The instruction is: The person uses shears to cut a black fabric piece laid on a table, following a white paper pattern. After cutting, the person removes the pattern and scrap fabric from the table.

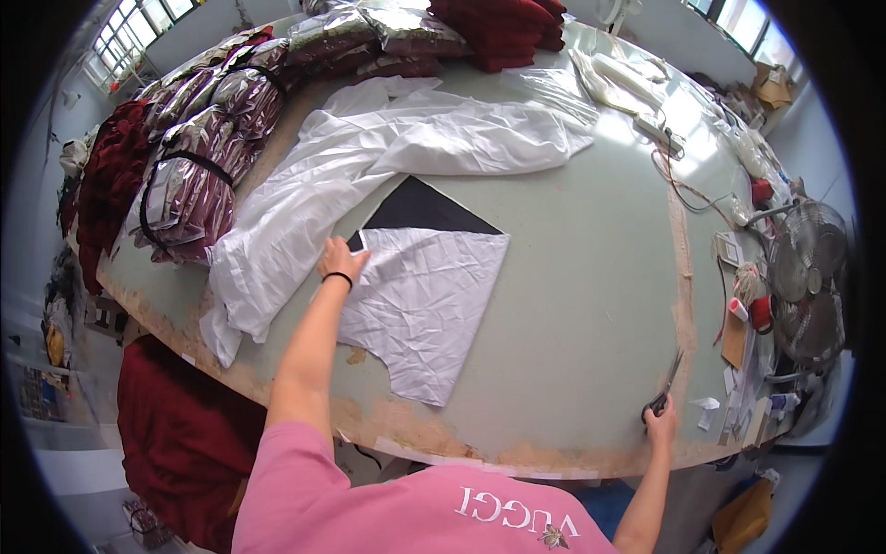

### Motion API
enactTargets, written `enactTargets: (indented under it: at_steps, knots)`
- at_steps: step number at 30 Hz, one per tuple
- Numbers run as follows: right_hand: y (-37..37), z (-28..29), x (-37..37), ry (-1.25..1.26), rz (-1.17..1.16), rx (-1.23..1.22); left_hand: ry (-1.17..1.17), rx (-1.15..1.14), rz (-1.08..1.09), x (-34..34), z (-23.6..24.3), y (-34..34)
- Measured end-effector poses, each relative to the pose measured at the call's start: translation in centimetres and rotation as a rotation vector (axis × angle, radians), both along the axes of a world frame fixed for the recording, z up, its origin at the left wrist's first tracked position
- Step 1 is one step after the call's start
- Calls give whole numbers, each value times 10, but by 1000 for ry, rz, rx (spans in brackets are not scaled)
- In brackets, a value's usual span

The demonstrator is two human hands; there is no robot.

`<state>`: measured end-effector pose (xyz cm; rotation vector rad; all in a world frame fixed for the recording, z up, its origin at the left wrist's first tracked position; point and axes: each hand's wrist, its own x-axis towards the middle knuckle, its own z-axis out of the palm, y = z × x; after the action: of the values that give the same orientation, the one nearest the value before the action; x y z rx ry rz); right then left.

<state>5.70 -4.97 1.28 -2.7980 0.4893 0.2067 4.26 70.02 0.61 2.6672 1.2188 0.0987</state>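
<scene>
A light grey cloth piece (420,295) with a black section (429,209) along its far side lies creased on the table. At the cloth's left corner rests my left hand (342,259), thumb and fingers apart and touching the edge there; a black band circles that wrist. My right hand (661,424), near the table's front right, grips the black handles of a pair of scissors (669,380). Their blades point away from me, close to a strip of tan tape. Behind the grey cloth spreads a long, rumpled white fabric (369,152).
Plastic-wrapped maroon bundles (189,185) are piled at the left, with folded dark red fabric (498,28) at the back. A power strip (659,135) with cords, thread spools and a fan (812,268) line the right side. Dark red cloth (180,425) hangs below the left edge.
</scene>
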Motion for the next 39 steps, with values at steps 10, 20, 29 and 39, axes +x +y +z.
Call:
enactTargets:
  at_steps: [10, 20, 29, 39]
  knots:
    - [40, -23, -18, -239, -96, 446, -724, -1214, -66, -93, 78, -9]
    - [271, 15, 66, -275, 189, 933, -360, -192, 62, -139, 84, 161]
    - [419, 58, 59, -263, 535, 828, 107, -488, -195, -66, 29, 97]
    - [499, 61, 154, -486, 773, 521, -189, -1317, -523, -230, 158, -40]
